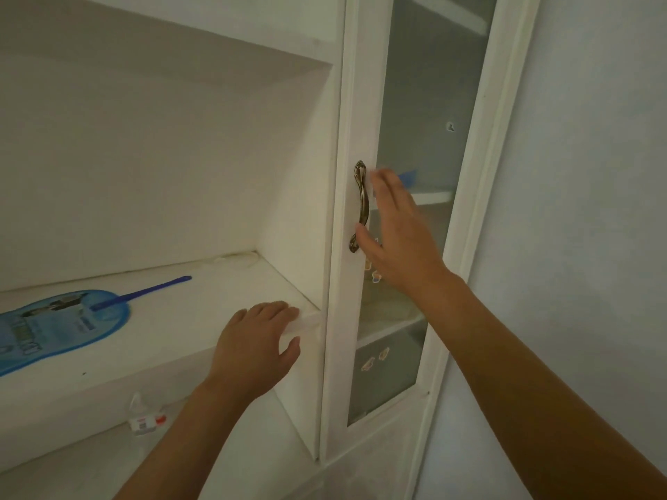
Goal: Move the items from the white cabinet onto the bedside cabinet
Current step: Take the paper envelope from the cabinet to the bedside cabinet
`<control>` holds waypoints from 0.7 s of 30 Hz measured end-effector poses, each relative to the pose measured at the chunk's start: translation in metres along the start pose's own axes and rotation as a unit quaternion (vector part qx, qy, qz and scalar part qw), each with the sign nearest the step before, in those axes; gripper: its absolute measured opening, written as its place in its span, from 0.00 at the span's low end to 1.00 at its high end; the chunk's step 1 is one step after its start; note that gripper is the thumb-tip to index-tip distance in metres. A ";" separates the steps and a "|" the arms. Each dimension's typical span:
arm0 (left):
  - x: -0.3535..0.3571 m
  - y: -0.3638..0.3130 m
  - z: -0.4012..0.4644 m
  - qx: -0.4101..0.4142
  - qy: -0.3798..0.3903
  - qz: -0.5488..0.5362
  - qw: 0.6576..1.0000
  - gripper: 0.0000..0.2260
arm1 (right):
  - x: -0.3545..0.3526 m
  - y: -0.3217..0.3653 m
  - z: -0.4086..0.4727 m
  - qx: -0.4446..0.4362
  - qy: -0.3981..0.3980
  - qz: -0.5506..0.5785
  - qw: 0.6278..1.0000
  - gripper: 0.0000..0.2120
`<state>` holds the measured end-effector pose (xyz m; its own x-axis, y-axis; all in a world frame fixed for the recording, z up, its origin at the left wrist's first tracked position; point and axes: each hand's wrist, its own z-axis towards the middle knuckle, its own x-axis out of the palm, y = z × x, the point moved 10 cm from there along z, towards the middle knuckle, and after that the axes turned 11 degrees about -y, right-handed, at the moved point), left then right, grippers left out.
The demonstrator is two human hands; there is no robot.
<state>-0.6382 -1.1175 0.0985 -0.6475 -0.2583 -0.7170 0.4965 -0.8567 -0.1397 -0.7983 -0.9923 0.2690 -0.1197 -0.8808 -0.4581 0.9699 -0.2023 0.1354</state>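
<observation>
Left hand (254, 346) on shelf edge (306, 324); blue swatter (65, 319) lies flat.

swatter (65, 319) on shelf (187, 319), bottle (142, 418) below, door (361, 102) rt

Nothing printed can be read. The flat blue plastic package (54, 324) on the white cabinet shelf carries pale lettering, too blurred to make out. The small clear bottle (142, 416) below wears a white-and-red label, equally illegible.
</observation>
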 end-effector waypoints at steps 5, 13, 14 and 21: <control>-0.003 -0.003 0.001 -0.001 -0.001 0.010 1.000 0.24 | 0.010 0.002 0.012 0.004 -0.026 0.015 1.000 0.34; -0.002 -0.002 -0.002 -0.003 0.017 0.020 1.000 0.27 | 0.012 0.009 0.012 0.026 -0.090 0.019 0.995 0.32; -0.002 -0.002 -0.002 -0.002 0.018 0.022 1.000 0.27 | 0.013 0.008 0.012 0.029 -0.092 0.019 0.995 0.32; -0.003 -0.001 -0.001 0.008 0.018 0.021 1.000 0.28 | 0.017 0.008 0.012 0.053 -0.085 0.042 0.994 0.33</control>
<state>-0.6361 -1.1156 0.0997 -0.6049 -0.2779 -0.7463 0.5129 -0.8528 -0.0982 -0.7954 -1.0145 0.2731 -0.0820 -0.9545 -0.2868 0.9513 -0.1608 0.2630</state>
